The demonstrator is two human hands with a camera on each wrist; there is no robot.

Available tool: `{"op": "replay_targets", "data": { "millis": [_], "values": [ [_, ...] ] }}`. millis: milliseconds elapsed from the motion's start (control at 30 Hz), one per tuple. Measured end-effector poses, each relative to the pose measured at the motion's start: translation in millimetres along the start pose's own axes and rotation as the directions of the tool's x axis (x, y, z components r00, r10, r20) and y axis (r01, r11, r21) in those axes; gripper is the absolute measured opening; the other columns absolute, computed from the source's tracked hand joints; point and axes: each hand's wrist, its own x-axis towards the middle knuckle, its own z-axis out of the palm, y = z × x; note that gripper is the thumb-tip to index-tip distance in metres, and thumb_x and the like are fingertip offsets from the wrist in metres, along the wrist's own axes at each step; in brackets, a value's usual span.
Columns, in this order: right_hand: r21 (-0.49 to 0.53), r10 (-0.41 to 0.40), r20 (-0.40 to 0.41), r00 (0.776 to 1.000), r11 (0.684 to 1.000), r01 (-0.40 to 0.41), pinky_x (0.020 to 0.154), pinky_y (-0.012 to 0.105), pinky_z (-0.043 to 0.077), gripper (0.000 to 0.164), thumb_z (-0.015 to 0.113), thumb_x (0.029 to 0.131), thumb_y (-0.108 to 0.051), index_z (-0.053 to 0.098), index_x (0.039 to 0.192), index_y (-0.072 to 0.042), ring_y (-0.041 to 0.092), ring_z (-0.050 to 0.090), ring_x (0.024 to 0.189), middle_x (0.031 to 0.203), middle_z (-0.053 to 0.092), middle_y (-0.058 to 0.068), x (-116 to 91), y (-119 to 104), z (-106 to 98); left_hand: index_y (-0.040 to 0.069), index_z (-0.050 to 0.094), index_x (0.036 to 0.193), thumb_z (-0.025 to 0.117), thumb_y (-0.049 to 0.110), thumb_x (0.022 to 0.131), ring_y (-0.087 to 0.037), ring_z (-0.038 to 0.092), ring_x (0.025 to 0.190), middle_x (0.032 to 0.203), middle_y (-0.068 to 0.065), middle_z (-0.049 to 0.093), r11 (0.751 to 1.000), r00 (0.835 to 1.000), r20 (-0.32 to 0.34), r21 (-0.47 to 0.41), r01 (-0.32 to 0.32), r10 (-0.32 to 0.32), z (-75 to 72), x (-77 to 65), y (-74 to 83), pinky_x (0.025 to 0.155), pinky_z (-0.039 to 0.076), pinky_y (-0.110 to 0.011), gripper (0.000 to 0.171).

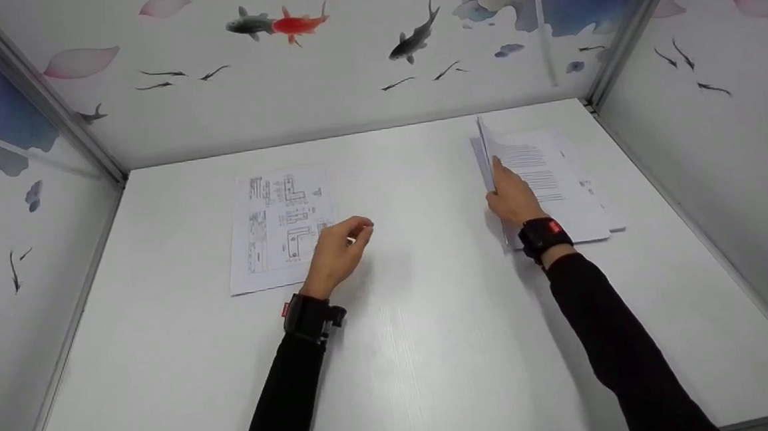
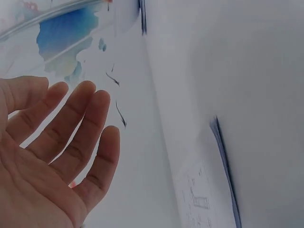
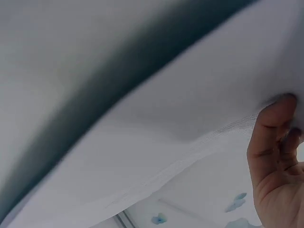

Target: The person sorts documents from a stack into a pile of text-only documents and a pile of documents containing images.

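Note:
My right hand (image 1: 515, 197) grips the left edge of a stack of printed paper sheets (image 1: 567, 214) at the right of the table. That edge is lifted and the upper sheets curve up from the ones beneath; in the right wrist view bent fingers (image 3: 266, 142) lie against the white paper (image 3: 156, 114). Over the right side of a technical drawing (image 1: 259, 250) on the left, my left hand (image 1: 341, 250) hovers with nothing in it. Its fingers are loosely bent and spread, as the left wrist view shows of the palm (image 2: 38, 185).
The white table (image 1: 400, 374) is walled by a back panel (image 1: 350, 91) printed with fish and petals, and by side panels at left (image 1: 34, 277) and right (image 1: 705, 129). Both wrists wear black camera bands.

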Motion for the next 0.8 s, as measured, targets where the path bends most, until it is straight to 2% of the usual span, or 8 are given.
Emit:
{"op": "replay_targets", "data": {
  "millis": [133, 200, 300, 367, 467, 600, 733, 800],
  "values": [
    [-0.03, -0.05, -0.091, 0.995, 0.998, 0.047, 0.087, 0.053, 0.049, 0.05, 0.045, 0.089, 0.004, 0.043, 0.138, 0.014, 0.043, 0.058, 0.103, 0.112, 0.059, 0.033, 0, -18, 3, 0.011, 0.064, 0.125, 0.058, 0.022, 0.099, -0.018, 0.069, 0.092, 0.1, -0.006, 0.073, 0.998, 0.998, 0.062, -0.055, -0.019, 0.022, 16.6, 3.4, 8.0, 0.082, 0.055, -0.033, 0.029],
    [-0.031, -0.073, -0.132, 0.988, 0.997, 0.07, 0.074, 0.049, 0.049, 0.039, 0.045, 0.087, 0.005, 0.054, 0.125, 0.013, 0.036, 0.058, 0.085, 0.093, 0.061, 0.026, 2, -28, 5, 0.009, 0.057, 0.134, 0.058, 0.024, 0.099, -0.021, 0.069, 0.096, 0.104, -0.008, 0.072, 0.995, 0.993, 0.109, -0.095, -0.022, 0.032, 24.5, 3.6, 10.8, 0.086, 0.054, -0.036, 0.037],
    [0.003, -0.086, -0.171, 0.982, 0.996, 0.088, 0.066, 0.045, 0.046, 0.031, 0.044, 0.084, 0.006, 0.058, 0.112, 0.01, 0.028, 0.051, 0.075, 0.08, 0.057, 0.017, 5, -45, 6, 0.009, 0.046, 0.144, 0.059, 0.031, 0.099, -0.023, 0.068, 0.104, 0.113, -0.01, 0.07, 0.987, 0.98, 0.197, -0.16, 0.023, 0.009, 36.2, 2.5, 16.0, 0.09, 0.053, -0.037, 0.052],
    [0.022, -0.089, -0.187, 0.978, 0.995, 0.094, 0.068, 0.046, 0.047, 0.028, 0.045, 0.083, 0.006, 0.059, 0.107, 0.008, 0.028, 0.054, 0.077, 0.08, 0.058, 0.017, 7, -58, 8, 0.01, 0.038, 0.149, 0.061, 0.036, 0.097, -0.024, 0.067, 0.108, 0.12, -0.011, 0.067, 0.97, 0.964, 0.264, -0.226, 0.092, -0.029, 44.4, 0.5, 20.1, 0.09, 0.054, -0.036, 0.063],
    [0.048, -0.078, -0.191, 0.978, 0.995, 0.089, 0.076, 0.051, 0.05, 0.029, 0.047, 0.083, 0.005, 0.059, 0.109, 0.008, 0.034, 0.061, 0.087, 0.088, 0.063, 0.022, 9, -81, 10, 0.009, 0.029, 0.153, 0.065, 0.037, 0.094, -0.028, 0.065, 0.113, 0.129, -0.014, 0.062, 0.89, 0.92, 0.378, -0.378, 0.257, -0.105, 56.2, -1.2, 27.9, 0.088, 0.055, -0.036, 0.075],
    [0.066, -0.074, -0.18, 0.981, 0.994, 0.087, 0.091, 0.052, 0.049, 0.044, 0.049, 0.084, 0.003, 0.055, 0.127, 0.009, 0.041, 0.061, 0.108, 0.112, 0.065, 0.028, 9, -114, 17, 0.005, 0.02, 0.155, 0.067, 0.027, 0.094, -0.035, 0.06, 0.12, 0.138, -0.021, 0.053, 0.725, 0.869, 0.466, -0.539, 0.429, -0.168, 67.7, 0.0, 39.6, 0.09, 0.055, -0.041, 0.079],
    [0.075, -0.097, -0.155, 0.983, 0.991, 0.109, 0.1, 0.05, 0.046, 0.057, 0.049, 0.086, 0.001, 0.043, 0.142, 0.009, 0.041, 0.057, 0.119, 0.127, 0.059, 0.029, 5, -143, 28, 0.009, 0.017, 0.157, 0.063, 0.009, 0.093, -0.035, 0.052, 0.127, 0.15, -0.025, 0.036, 0.64, 0.863, 0.455, -0.6, 0.479, -0.22, 73.4, 3.4, 48.0, 0.09, 0.055, -0.045, 0.078],
    [0.081, -0.114, -0.146, 0.983, 0.989, 0.126, 0.101, 0.048, 0.046, 0.058, 0.049, 0.087, 0.0, 0.04, 0.144, 0.009, 0.04, 0.056, 0.121, 0.129, 0.058, 0.029, 3, -156, 34, 0.011, 0.014, 0.158, 0.056, -0.001, 0.092, -0.034, 0.047, 0.13, 0.157, -0.024, 0.024, 0.615, 0.868, 0.436, -0.623, 0.483, -0.239, 75.4, 4.9, 49.8, 0.088, 0.055, -0.046, 0.079]
  ]
}}
